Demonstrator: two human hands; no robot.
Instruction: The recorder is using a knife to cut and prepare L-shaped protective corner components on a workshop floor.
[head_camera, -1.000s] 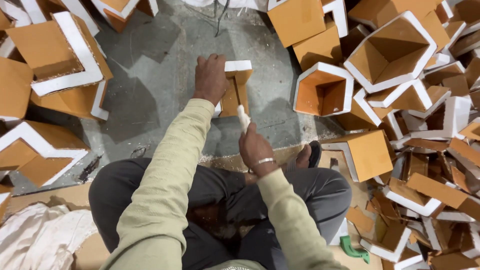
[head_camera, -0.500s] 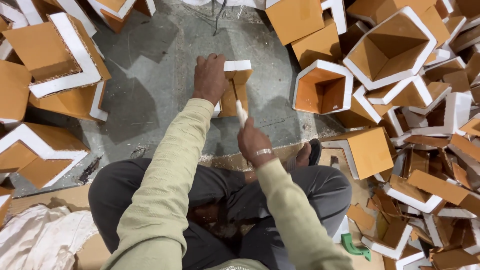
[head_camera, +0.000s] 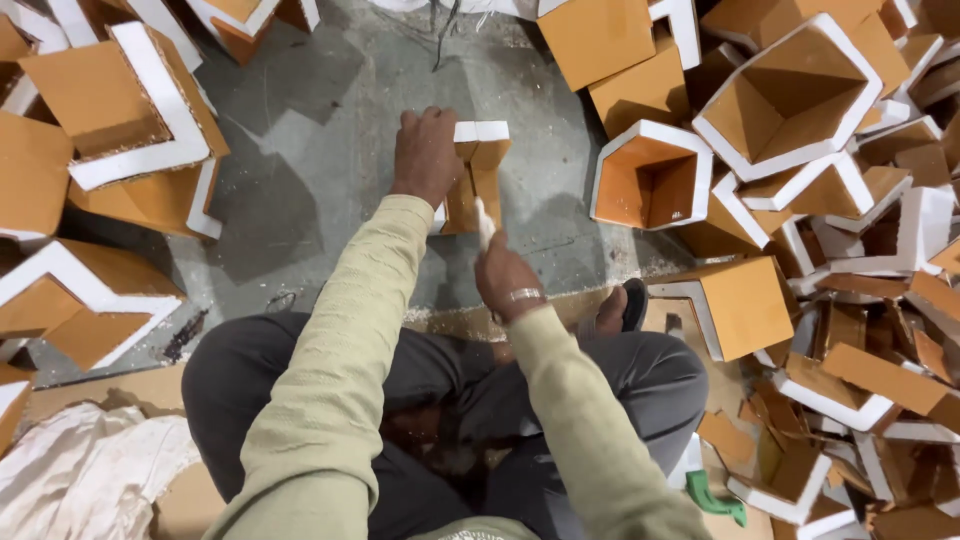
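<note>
Little has been shifted since the earlier frames — only the right hand (head_camera: 508, 278) has been drawn slightly nearer the body. An upright wooden frame piece with white edges (head_camera: 474, 175) is gripped from its left by the closed left hand (head_camera: 426, 155) on the grey floor (head_camera: 300, 200) — a small white piece (head_camera: 485, 220) is pinched in the right fingers, touching the wood's lower edge.
</note>
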